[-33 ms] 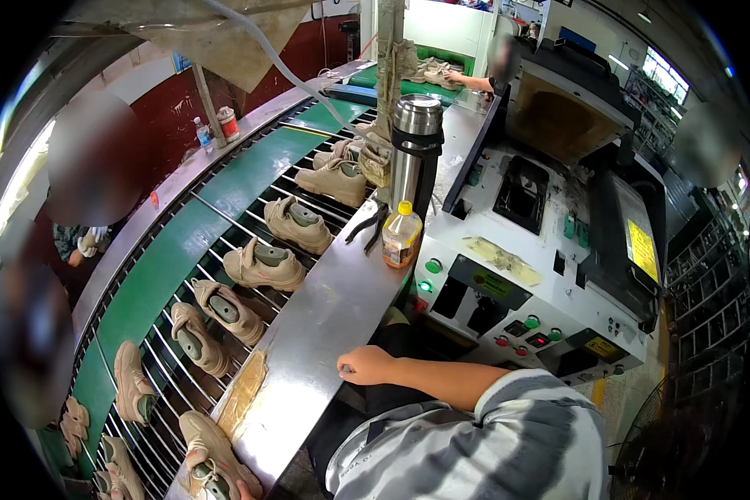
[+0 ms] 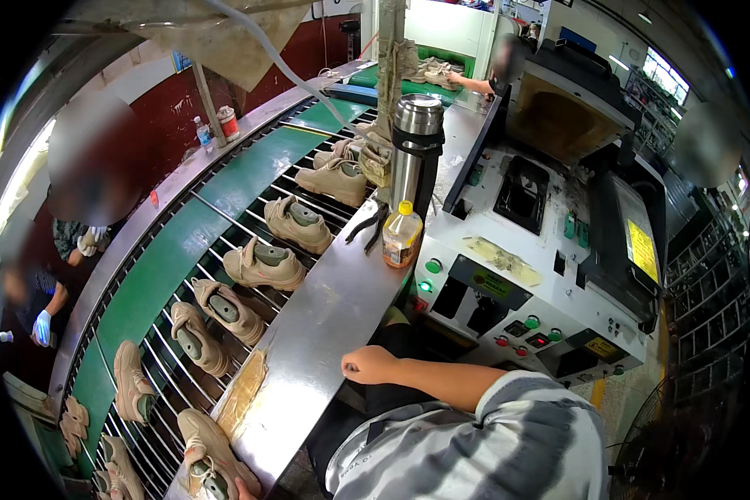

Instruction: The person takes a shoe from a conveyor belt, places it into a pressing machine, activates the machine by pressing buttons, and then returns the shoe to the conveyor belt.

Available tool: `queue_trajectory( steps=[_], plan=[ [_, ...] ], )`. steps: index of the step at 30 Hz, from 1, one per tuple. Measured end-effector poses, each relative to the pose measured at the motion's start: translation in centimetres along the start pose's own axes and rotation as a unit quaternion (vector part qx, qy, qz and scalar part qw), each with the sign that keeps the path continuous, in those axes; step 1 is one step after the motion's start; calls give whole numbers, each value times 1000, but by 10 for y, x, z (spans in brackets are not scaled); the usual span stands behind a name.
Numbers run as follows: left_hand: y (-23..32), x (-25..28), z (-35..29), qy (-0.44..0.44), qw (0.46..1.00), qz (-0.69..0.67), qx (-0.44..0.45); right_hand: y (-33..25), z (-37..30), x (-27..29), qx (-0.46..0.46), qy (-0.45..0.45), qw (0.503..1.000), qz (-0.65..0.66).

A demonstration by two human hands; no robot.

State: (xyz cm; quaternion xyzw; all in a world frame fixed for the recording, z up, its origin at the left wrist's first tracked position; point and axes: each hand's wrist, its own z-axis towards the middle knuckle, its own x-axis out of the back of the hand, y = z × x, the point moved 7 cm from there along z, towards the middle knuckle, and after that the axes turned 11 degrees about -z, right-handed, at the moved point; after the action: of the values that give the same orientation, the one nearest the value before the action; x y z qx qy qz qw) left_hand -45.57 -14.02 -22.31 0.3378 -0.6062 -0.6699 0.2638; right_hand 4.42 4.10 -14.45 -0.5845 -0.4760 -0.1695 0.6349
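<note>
At the lower edge, a beige lace-up shoe [image 2: 202,440] with a green form inside lies by the bench edge. My left hand [image 2: 245,490] is closed on its side; only a thumb and part of the hand show. My right hand [image 2: 370,365] is curled into a loose fist above my lap, beside the metal bench top [image 2: 308,329], with nothing showing in it. Nearby on the rack of metal rods stand more beige shoes, including one close to the bench [image 2: 227,310] and another to its left [image 2: 198,340].
A steel flask [image 2: 417,142], a yellow-capped bottle [image 2: 402,235] and black-handled pliers [image 2: 367,227] stand or lie on the bench. A white machine [image 2: 508,250] with buttons is at right. Across the green conveyor belt [image 2: 193,232], a co-worker's blue-gloved hand [image 2: 42,327] shows.
My right hand has shifted very slightly to the right. At far left, a co-worker's gloved hand now shows where a blur was. My left hand stays at the shoe.
</note>
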Motion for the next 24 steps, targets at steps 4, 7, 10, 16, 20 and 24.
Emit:
queue_trajectory(
  steps=[4,7,10,16,20,24],
  plan=[
    [9,-18,-2,9,999,-41,5,30,-3,5,-72,103,992,13],
    [-9,-49,42,-25,999,-28,-21,40,8,6,-93,80,992,36],
    [41,-120,75,38,987,148,-57,42,20,1,-12,29,999,34],
    [15,-153,139,74,984,132,-97,12,54,-7,12,-46,998,-46],
    [-1,-177,169,-52,972,218,-70,19,67,-8,-62,-45,996,-49],
    [-11,-173,185,-332,930,75,139,29,72,-8,-56,145,984,-86]
  ],
)
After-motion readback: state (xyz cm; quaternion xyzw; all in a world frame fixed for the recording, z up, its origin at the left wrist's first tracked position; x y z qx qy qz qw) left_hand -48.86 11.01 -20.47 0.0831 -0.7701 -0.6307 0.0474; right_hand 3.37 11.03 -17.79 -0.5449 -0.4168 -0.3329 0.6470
